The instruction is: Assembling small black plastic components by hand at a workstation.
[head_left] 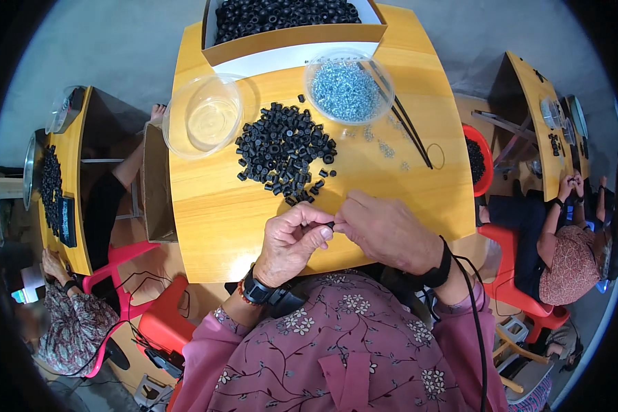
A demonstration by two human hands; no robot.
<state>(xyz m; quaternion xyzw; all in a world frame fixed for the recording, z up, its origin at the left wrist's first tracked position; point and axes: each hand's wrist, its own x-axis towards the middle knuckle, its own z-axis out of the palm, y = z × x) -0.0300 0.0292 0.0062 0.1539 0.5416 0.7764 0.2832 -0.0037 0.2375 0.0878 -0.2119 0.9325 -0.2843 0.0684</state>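
Lower centre of frame: left hand (292,242) and right hand (384,230) meet fingertip to fingertip, both pinched on one small black part (330,224) lying between them, black parts heap (285,151) just above.
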